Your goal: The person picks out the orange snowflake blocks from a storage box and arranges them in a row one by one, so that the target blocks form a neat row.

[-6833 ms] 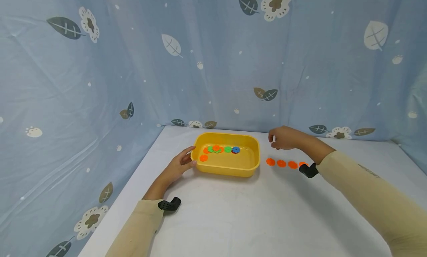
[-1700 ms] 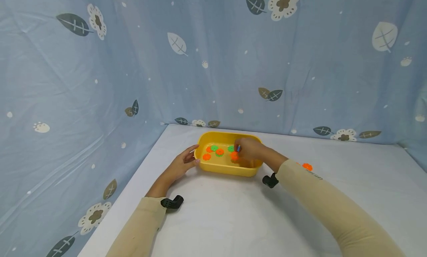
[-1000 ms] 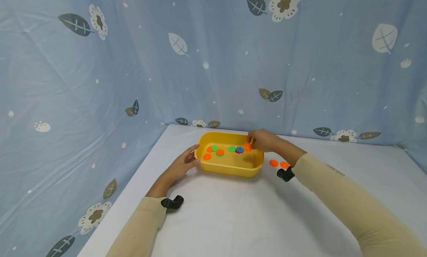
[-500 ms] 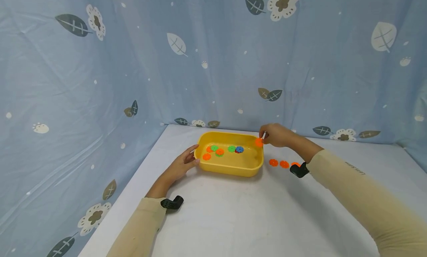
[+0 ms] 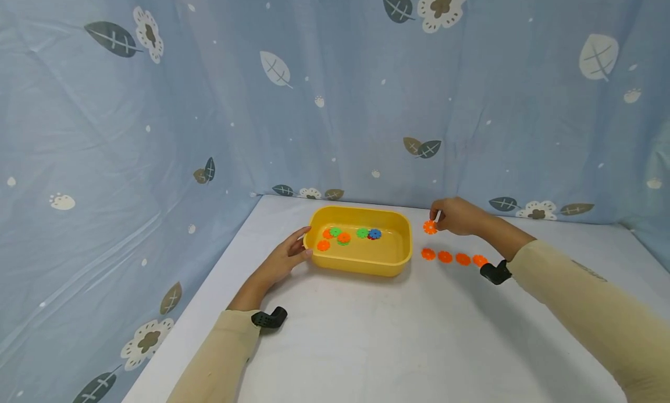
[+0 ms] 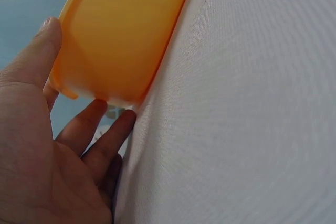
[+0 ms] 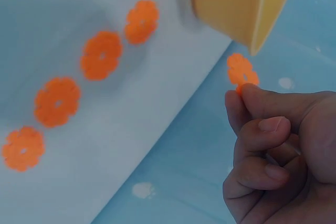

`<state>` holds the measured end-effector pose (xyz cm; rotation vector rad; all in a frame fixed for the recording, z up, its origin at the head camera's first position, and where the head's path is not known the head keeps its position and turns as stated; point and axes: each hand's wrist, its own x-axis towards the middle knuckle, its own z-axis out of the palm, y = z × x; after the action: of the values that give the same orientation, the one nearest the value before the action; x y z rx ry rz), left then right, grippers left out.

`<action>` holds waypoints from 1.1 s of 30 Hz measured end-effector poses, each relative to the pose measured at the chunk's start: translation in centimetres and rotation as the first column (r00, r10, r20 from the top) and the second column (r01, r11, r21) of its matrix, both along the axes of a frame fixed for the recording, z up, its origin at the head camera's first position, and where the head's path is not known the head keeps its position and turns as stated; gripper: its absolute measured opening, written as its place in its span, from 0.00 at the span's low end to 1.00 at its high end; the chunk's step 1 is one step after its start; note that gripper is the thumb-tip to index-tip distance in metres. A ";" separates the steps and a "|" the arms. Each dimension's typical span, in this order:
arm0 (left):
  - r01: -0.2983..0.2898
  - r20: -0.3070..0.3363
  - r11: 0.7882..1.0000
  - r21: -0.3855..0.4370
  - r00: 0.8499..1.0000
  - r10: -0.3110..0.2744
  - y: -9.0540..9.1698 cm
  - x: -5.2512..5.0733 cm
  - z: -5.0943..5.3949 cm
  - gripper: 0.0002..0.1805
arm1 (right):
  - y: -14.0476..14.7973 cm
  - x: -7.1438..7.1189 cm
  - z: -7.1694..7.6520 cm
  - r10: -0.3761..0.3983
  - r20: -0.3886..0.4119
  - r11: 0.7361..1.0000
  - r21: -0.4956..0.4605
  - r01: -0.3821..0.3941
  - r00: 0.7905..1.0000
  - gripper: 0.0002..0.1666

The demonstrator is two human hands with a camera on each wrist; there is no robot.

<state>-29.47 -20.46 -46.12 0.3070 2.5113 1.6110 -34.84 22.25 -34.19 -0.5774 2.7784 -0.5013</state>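
Right grip [image 5: 455,216] pinches one orange disc [image 5: 430,223] by its edge, thumb to forefinger, raised over the surface [image 5: 356,333] just right of the yellow tub [image 5: 361,268]. Slight hold: a loosened pinch could drop it. Nearer the body, four orange discs [image 5: 463,259] in a row; a low sleeve could scatter them. Left grip [image 5: 277,260] spread against tub's left end; a shove could slide it.

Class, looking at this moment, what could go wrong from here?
The right hand pinches an orange disc by its edge, so it might slip. If lowered carelessly, it could nudge the row of orange discs on the table. The left hand, gripping the yellow tub, might shift it.
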 end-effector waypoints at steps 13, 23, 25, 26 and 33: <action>0.003 -0.015 1.000 0.018 1.000 -0.002 0.1 0.0 0.0 0.37 | 3.9 0.9 -1.2 -0.049 0.044 0.999 0.025 0.048 0.998 0.07; 0.009 -0.017 1.000 0.019 1.000 -0.009 0.0 0.2 0.1 0.36 | 6.9 1.6 -0.8 -0.058 0.047 0.998 -0.009 0.058 0.997 0.10; 0.018 -0.023 1.000 0.026 1.000 -0.017 0.0 0.2 0.1 0.36 | 7.4 1.9 -0.7 -0.062 0.048 0.998 -0.018 0.063 0.997 0.10; 0.016 -0.023 1.000 0.025 1.000 -0.016 0.0 0.2 0.1 0.36 | 7.6 2.1 -0.7 -0.067 0.049 0.997 -0.019 0.068 0.997 0.10; 0.009 -0.016 1.000 0.013 1.000 -0.008 0.0 0.2 0.1 0.36 | 9.3 3.0 -1.4 -0.110 0.075 0.994 -0.020 0.112 0.991 0.12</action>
<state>-29.30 -20.48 -46.06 0.3326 2.5087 1.6282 -31.85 31.58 -35.57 -0.4023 2.7488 -0.5686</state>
